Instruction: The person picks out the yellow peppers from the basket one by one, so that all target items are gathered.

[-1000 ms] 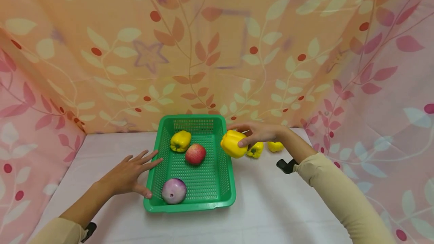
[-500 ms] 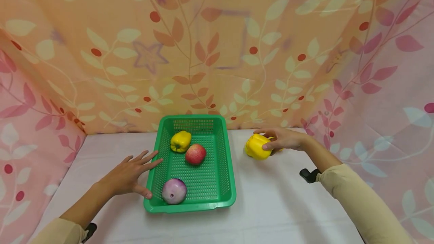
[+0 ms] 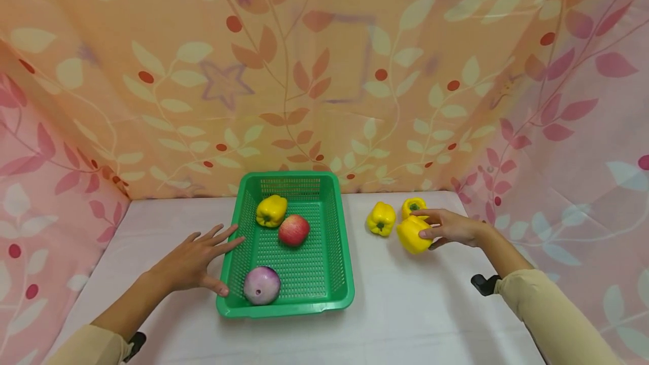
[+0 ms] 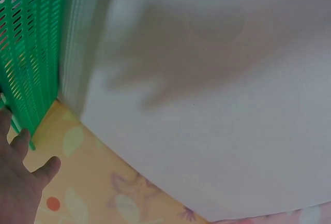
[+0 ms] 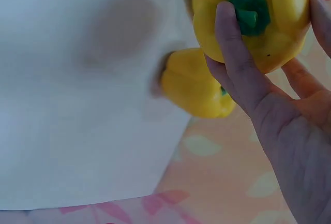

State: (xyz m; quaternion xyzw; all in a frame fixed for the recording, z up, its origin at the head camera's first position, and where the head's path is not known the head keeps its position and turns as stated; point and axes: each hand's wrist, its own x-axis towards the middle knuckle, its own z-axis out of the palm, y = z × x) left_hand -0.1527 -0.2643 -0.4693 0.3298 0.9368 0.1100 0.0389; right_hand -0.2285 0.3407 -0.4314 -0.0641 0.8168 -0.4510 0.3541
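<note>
My right hand (image 3: 453,228) holds a yellow bell pepper (image 3: 413,235) between thumb and fingers, over the right part of the table. In the right wrist view its green stem (image 5: 250,14) faces the camera, with a fingertip over it. Two more yellow bell peppers stand close by, a left one (image 3: 381,219) and a rear one (image 3: 414,205) partly covered by the held pepper. My left hand (image 3: 195,261), fingers spread and straight, is at the left rim of the green basket (image 3: 346,275). Inside the basket are a yellow bell pepper (image 3: 271,210), a red apple (image 3: 294,230) and a round purple-white vegetable (image 3: 262,285).
The basket stands mid-table on a white cloth (image 3: 400,314). A patterned orange curtain (image 3: 284,145) rises behind the table's back edge, and pink curtains (image 3: 568,185) close in both sides. Dark wrist mounts (image 3: 485,284) stick out at the sleeves.
My right hand has carried the held bell pepper rightward, from beside the basket's right rim to near the other two peppers, which are now uncovered. The left hand has stayed put.
</note>
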